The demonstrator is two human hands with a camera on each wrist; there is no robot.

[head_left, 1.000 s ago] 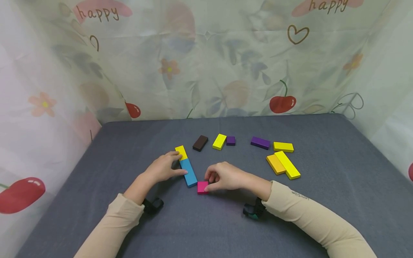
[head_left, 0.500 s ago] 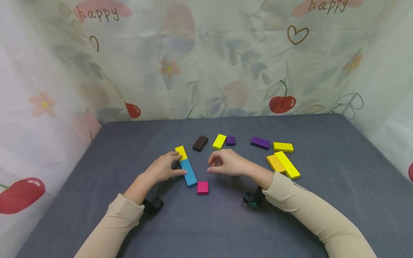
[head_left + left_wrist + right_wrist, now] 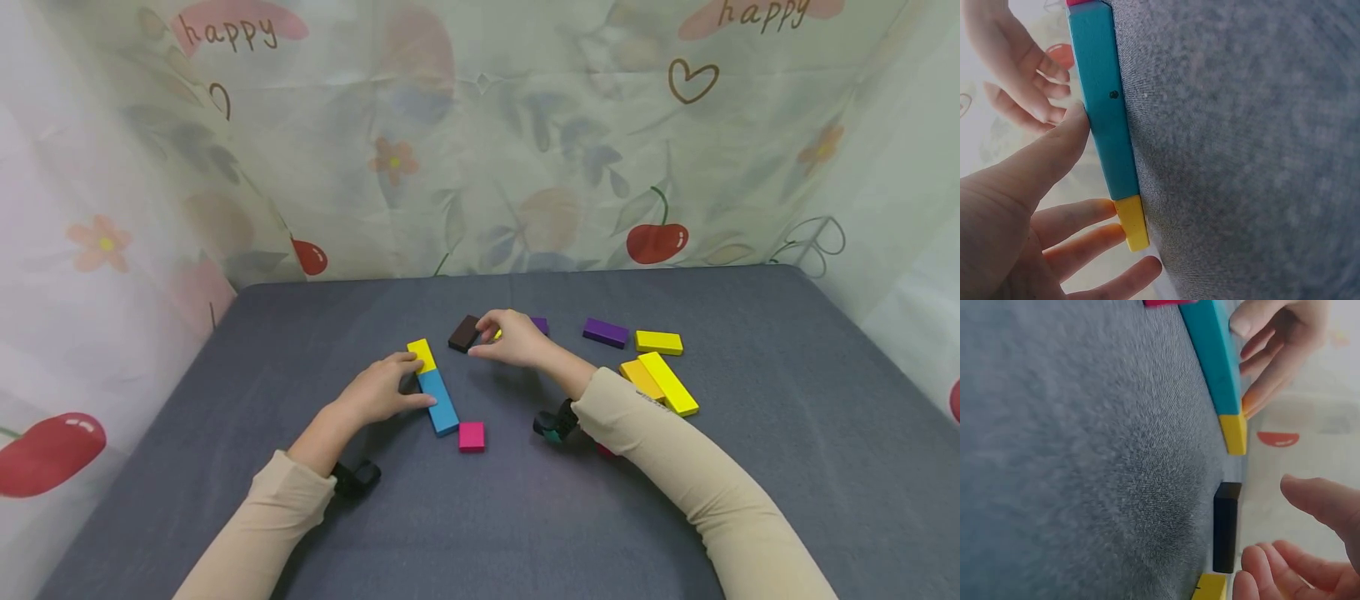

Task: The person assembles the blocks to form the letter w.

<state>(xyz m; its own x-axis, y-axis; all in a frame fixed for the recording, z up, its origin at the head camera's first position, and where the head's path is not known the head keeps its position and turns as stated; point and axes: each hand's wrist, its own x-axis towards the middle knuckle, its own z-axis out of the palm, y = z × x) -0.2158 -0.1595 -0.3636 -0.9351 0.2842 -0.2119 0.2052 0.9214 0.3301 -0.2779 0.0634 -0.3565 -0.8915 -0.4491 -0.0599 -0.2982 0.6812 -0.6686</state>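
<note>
On the bench (image 3: 480, 517), the spread left hand (image 3: 381, 389) touches a blue block (image 3: 438, 404); the loosely spread right hand (image 3: 515, 338) hovers by a dark brown block (image 3: 461, 335).

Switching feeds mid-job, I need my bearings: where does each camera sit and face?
Head: on the head, facing forward and down at the table; left hand, right hand and sleeves show.
Left wrist: on that wrist, facing the blue block; both hands show.
Right wrist: on that wrist, facing the dark block; both hands show.
Both wrist views share the blue block.

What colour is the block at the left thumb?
Blue block, seen best in the left wrist view.
</note>
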